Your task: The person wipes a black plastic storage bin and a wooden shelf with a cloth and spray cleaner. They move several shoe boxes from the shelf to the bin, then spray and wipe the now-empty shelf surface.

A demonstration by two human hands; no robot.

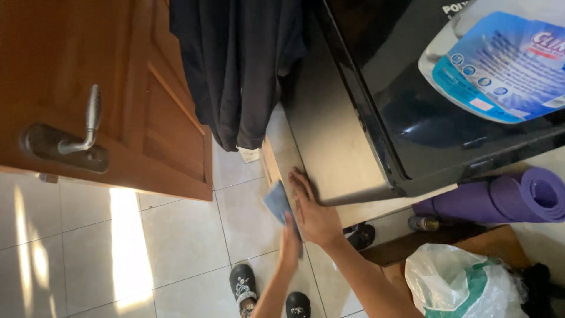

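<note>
Pinching a blue cloth (pixel 276 202), left hand (pixel 289 246) grip sits beneath it; right hand (pixel 313 212) lies spread alongside.

Both forearms are showing bare, with no sleeve reaching the left hand (pixel 288 242) or the right hand (pixel 315 213). The person is wearing black shoes (pixel 243 282) with small pale markings on the uppers; no rings or watch are showing.

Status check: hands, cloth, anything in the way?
Left hand holds blue cloth. Right hand flat against machine's grey side. Dark clothes hang close above; wooden door open at left.
</note>
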